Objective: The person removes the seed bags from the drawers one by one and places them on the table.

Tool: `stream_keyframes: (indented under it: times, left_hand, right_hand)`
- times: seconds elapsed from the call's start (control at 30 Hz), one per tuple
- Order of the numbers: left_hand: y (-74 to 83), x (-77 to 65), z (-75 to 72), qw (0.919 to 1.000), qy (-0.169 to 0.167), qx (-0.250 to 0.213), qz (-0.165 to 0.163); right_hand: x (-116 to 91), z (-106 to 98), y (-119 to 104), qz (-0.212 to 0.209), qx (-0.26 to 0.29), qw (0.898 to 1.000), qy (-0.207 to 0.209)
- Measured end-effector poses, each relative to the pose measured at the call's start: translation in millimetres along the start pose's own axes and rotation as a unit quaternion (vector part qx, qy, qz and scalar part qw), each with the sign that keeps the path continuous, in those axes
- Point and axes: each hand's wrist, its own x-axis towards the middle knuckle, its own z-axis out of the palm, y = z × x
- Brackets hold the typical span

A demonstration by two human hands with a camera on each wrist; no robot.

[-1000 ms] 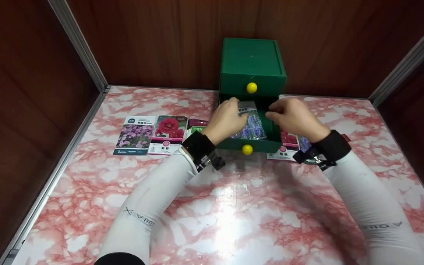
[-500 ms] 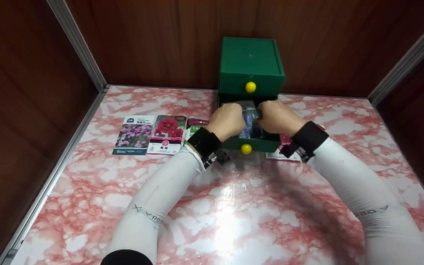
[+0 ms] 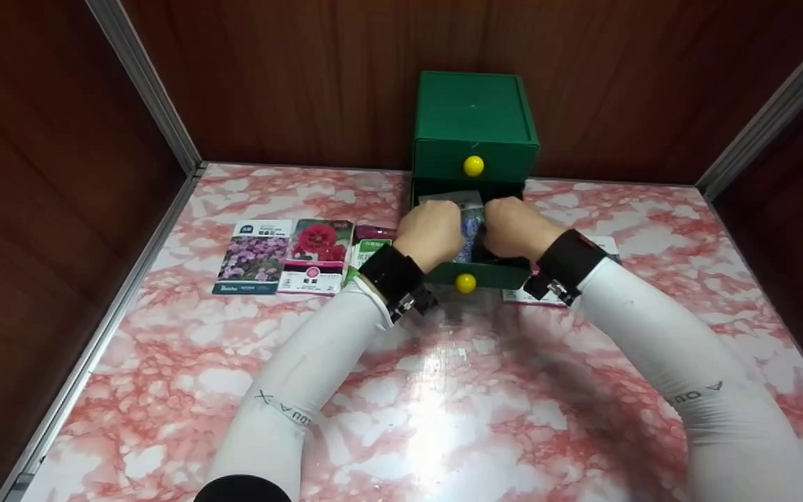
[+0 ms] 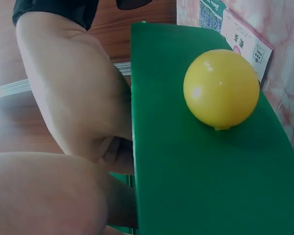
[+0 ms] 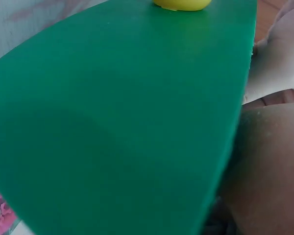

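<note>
The lower drawer (image 3: 436,274) of a green cabinet is pulled out, and both hands reach into it. My left hand (image 3: 431,233) is bent down over the drawer's left half, beside a seed packet (image 3: 470,230) with purple-blue flowers. Over the right half, my right hand (image 3: 516,229) is close to the packet's right edge. The packet shows only in the gap between the hands. Both sets of fingertips are hidden, so their hold cannot be told. In the wrist views the drawer front (image 4: 176,161) with its yellow knob (image 4: 223,90) covers the fingers.
The green cabinet (image 3: 475,108) stands against the brown back wall, its upper drawer shut. Left of it lie a purple-flower packet (image 3: 251,258), a red-flower packet (image 3: 314,254) and a green-labelled packet (image 3: 372,249). More packets (image 3: 607,245) lie at right, partly hidden by my right arm.
My right hand has moved left and down into the drawer, up to the packet. My left hand has lowered slightly, and both hands' fingertips have gone out of sight.
</note>
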Motion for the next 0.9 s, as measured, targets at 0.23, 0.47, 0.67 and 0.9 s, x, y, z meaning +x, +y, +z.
stream_keyframes:
  times: [0.23, 0.47, 0.67, 0.9]
  left_hand:
    - [5.6, 0.3, 5.9, 0.9994, -0.002, 0.029, -0.018]
    - [11.7, -0.8, 7.7, 0.9987, -0.018, 0.045, -0.017]
    - [11.1, -1.2, 8.2, 0.9986, -0.029, 0.038, -0.023]
    - [8.0, -1.6, 5.4, 0.9994, -0.029, 0.010, -0.019]
  right_hand:
    - [1.8, 0.8, -2.3, 0.007, -0.014, 1.000, -0.021]
    - [1.4, 1.1, -2.5, -0.002, -0.012, 1.000, -0.026]
    - [1.5, 3.9, -1.7, 0.000, -0.012, 1.000, -0.018]
    - [1.7, 5.1, -1.8, 0.005, 0.003, 1.000, -0.013]
